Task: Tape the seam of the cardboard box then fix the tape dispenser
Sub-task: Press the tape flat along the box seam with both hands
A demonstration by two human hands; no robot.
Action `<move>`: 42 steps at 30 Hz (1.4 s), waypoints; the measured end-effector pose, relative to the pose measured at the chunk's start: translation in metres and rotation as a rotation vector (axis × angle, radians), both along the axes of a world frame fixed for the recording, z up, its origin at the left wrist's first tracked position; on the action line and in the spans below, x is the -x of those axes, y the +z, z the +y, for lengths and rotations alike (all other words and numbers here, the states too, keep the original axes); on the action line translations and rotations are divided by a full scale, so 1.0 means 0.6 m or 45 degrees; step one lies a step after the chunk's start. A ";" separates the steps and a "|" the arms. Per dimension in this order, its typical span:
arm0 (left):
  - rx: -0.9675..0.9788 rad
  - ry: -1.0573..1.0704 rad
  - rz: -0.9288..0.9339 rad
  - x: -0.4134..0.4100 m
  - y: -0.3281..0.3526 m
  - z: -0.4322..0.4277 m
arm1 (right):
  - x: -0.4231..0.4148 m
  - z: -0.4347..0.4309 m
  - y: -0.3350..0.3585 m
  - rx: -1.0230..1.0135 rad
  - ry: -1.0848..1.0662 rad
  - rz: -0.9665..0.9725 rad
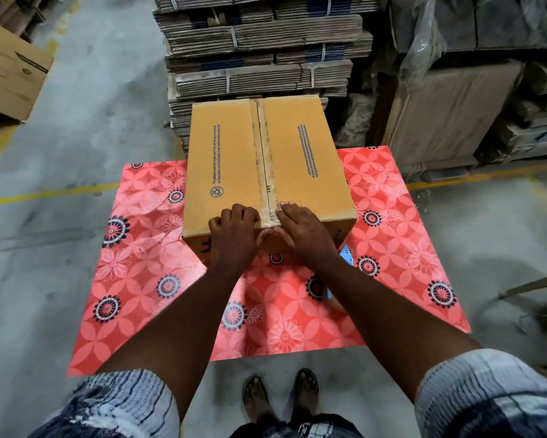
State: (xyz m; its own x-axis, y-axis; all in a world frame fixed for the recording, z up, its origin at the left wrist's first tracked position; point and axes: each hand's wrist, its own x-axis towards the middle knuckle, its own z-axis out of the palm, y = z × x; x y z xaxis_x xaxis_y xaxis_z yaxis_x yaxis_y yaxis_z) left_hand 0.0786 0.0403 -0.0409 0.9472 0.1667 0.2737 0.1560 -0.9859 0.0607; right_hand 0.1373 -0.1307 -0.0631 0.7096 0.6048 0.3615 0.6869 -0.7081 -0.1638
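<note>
— Cardboard box sits on the red flowered tabletop, flaps shut; clear tape runs along the centre seam from the far edge to the near one.

— And the hands?

— Both at the near top edge; left hand just left of the seam, fingers curled and pressing down; right hand just right of it, flat on the top, thumb tucked over the front face; neither is pinching anything that I can see; they seem to be rubbing the tape end down over the corner.

— What could spoil it?

— Uneven pressure could leave the tail wrinkled or lifting off the front face; pushing hard could slide the box across the slick cloth.

— The tape dispenser?

— Only a blue and orange sliver shows under the right forearm, likely the dispenser, though I cannot be sure; an elbow could knock it off the tabletop.
</note>
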 end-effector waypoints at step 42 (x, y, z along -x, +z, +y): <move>0.402 0.034 0.041 0.020 -0.024 -0.027 | 0.005 -0.004 0.006 -0.496 -0.129 0.238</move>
State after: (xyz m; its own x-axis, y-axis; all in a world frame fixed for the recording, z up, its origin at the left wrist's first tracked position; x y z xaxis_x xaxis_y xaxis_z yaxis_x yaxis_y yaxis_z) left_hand 0.0669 0.0241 -0.0555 0.9488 0.2633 0.1745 0.1880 -0.9148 0.3576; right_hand 0.1343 -0.1331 -0.0594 0.8332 0.3727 0.4085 0.5503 -0.6311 -0.5467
